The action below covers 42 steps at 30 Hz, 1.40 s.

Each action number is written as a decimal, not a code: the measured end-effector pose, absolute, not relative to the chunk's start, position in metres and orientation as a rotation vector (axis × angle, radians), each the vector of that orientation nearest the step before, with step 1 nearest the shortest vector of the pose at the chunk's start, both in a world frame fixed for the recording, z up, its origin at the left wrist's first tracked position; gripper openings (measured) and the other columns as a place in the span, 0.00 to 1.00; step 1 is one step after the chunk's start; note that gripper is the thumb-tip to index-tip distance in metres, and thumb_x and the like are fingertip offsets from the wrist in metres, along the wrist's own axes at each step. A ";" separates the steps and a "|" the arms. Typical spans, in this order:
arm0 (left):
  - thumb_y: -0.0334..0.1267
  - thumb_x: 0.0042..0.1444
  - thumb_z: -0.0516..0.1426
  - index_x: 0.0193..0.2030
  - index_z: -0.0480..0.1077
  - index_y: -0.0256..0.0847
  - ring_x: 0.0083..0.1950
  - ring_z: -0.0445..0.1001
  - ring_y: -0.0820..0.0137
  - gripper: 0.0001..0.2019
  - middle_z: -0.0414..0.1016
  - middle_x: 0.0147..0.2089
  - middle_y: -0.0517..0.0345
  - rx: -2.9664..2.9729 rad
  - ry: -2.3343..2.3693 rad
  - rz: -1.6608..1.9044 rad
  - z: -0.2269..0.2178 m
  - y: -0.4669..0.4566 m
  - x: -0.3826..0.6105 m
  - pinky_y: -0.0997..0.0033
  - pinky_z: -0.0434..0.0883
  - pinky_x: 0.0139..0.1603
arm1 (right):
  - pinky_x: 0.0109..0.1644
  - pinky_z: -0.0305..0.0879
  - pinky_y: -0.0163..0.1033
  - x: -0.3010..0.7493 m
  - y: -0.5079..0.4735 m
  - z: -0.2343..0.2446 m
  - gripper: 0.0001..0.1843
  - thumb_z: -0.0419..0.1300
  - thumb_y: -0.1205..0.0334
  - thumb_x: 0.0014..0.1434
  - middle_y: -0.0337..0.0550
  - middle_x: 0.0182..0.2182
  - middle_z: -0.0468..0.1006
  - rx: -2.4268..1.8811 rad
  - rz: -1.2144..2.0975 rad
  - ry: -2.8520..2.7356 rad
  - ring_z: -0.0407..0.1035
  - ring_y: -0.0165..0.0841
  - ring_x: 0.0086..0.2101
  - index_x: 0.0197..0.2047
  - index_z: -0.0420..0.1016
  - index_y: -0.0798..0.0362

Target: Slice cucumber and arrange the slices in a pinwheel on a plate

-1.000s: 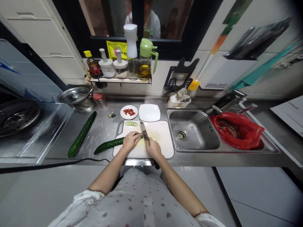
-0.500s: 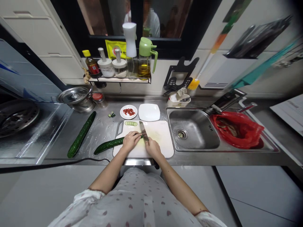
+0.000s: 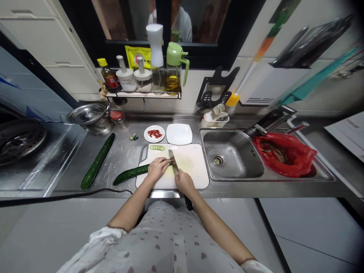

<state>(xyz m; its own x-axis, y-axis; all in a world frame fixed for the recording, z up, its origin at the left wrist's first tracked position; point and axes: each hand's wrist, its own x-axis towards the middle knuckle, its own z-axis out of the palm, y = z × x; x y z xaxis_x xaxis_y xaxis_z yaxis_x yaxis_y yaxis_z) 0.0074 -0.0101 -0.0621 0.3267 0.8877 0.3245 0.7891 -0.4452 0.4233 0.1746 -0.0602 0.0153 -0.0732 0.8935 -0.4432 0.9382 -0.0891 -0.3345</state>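
Observation:
A long dark-green cucumber [image 3: 130,174] lies across the left edge of the white cutting board [image 3: 196,167]. My left hand [image 3: 158,168] is closed over its right end, fingertips close to the blade. My right hand [image 3: 185,182] grips a knife [image 3: 173,161], whose blade points away from me at the cucumber's cut end and whose black handle sticks out below my hand. A row of thin cucumber slices [image 3: 157,148] lies at the board's far left. Whether the blade is in the cucumber is hard to tell.
Behind the board stand a plate of chopped red pieces [image 3: 154,134] and a white square plate [image 3: 179,134]. Another cucumber [image 3: 98,161] lies left. Cucumber ends [image 3: 133,137] sit nearby. The sink [image 3: 233,172] is right, with a red plastic bag [image 3: 287,155] beyond. A bottle shelf [image 3: 145,94] hangs above.
My right hand and the knife have shifted slightly toward me and to the right. My left hand stays on the cucumber in nearly the same place.

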 end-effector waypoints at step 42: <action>0.42 0.62 0.53 0.49 0.75 0.50 0.48 0.70 0.68 0.13 0.75 0.47 0.56 2.395 1.521 0.761 -0.062 -0.010 0.009 0.67 0.69 0.48 | 0.42 0.62 0.38 0.165 -0.043 0.022 0.18 0.46 0.68 0.61 0.59 0.43 0.77 2.072 -0.870 2.058 0.72 0.41 0.45 0.50 0.70 0.60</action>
